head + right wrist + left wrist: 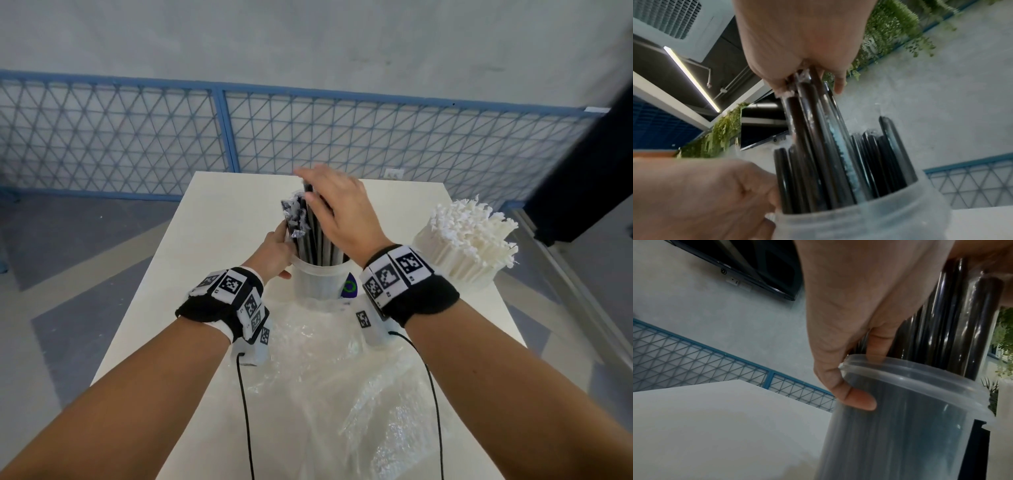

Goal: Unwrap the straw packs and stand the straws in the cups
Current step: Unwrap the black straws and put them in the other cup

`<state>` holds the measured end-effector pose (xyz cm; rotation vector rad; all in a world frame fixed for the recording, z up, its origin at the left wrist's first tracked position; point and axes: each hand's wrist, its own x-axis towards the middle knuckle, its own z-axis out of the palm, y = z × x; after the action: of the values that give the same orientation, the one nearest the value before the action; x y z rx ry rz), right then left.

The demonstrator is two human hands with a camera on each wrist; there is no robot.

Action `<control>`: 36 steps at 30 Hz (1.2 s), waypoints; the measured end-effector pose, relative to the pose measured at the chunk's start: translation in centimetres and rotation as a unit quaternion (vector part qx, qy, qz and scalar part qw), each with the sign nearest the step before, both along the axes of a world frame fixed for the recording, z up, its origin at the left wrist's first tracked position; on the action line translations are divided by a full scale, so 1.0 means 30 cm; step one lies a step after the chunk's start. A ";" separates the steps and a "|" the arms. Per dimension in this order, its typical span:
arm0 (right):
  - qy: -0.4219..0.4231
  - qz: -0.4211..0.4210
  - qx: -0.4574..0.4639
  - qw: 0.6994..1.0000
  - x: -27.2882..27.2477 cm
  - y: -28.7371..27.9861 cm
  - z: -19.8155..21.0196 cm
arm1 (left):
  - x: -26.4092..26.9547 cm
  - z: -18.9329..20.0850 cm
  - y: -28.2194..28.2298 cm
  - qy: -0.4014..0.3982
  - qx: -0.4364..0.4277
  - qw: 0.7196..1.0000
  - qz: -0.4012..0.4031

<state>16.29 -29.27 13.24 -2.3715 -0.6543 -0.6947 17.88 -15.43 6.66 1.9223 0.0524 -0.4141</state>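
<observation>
A translucent plastic cup stands mid-table with a bunch of black straws upright in it. My left hand grips the cup at its left rim; in the left wrist view the thumb presses the cup's wall and a finger hooks over the rim. My right hand comes from above and pinches the tops of several black straws, some still in clear wrappers. Torn wrapper ends stick up beside them. The cup's lower part hides the straws' bottoms.
A second cup packed with white straws stands at the table's right edge. Crumpled clear plastic wrap covers the near half of the table, with a green-and-blue label beside the cup. A blue mesh fence runs behind.
</observation>
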 end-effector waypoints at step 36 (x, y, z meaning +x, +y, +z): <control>0.248 0.023 0.258 0.933 0.011 -0.108 -0.223 | 0.060 0.045 0.017 -0.116 -0.027 0.987 -0.104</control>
<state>16.62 -32.51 6.56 -1.9134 -0.2597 -0.1861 19.69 -14.92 8.00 1.9171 -0.3122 -0.3240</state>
